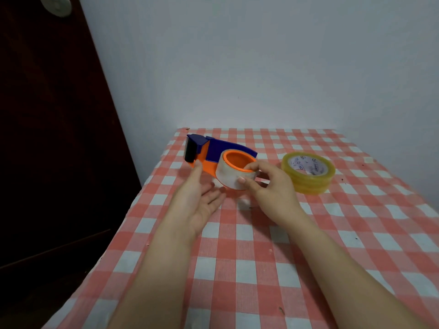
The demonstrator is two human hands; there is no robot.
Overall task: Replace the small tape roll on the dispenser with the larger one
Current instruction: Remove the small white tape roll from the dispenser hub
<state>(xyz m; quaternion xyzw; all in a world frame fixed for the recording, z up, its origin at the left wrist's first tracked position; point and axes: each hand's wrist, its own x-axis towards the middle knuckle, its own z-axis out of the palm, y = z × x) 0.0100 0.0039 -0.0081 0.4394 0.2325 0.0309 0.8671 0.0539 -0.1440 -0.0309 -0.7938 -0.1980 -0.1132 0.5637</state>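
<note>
Checked cloth: red and white table cover, everything sits on it, pale wall behind, dark door off to the left
Dispenser: blue and orange dispenser lying on its side near the far left corner, blade end pointing away left
Big roll: yellowish, lying flat just right of the hands, apart from the dispenser, not touched yet
Small roll: clear small roll is on the orange hub
Right hand: right hand pinches the small roll, thumb on the outer face, fingertips over the rim
Left hand: left hand spread, palm up, fingertips by the dispenser's orange body
How I'd do it: brace the body with the left, then pull the roll straight off the hub, no twisting
In the way: nothing much really, maybe a stuck tape tail near the blade, can't tell from here
</note>
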